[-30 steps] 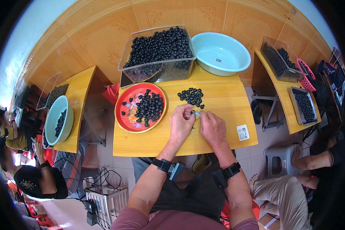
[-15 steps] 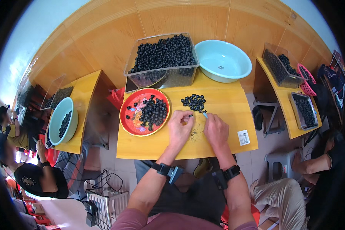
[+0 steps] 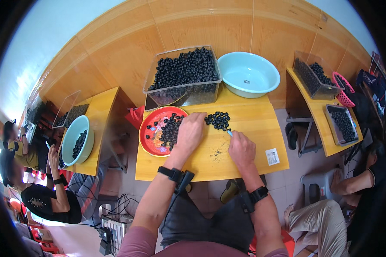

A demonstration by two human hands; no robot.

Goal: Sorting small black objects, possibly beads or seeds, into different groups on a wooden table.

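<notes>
My right hand (image 3: 242,149) is closed round a slim light-blue tool (image 3: 230,133), its tip close to the near edge of a loose pile of small black round bead-like pieces (image 3: 218,120). To the left of that pile, my left hand (image 3: 190,132) lies over the right rim of a round red plate (image 3: 144,146) with a floral pattern. More of the black pieces (image 3: 171,127) lie in the plate beside this hand. Its fingers are bent and mostly hidden, so I cannot tell whether they hold a piece.
Behind the plate stands a clear plastic bin (image 3: 188,95) heaped with black pieces, with a light-blue basin (image 3: 249,75) to its right. Crumbs (image 3: 219,155) and a white label (image 3: 272,156) lie on the yellow table (image 3: 188,167). People sit at side tables left and right.
My left hand has moved left and away from me, from beside the tool to the plate's rim; a small dark piece was in its fingertips before. My right hand keeps the tool near the pile.
</notes>
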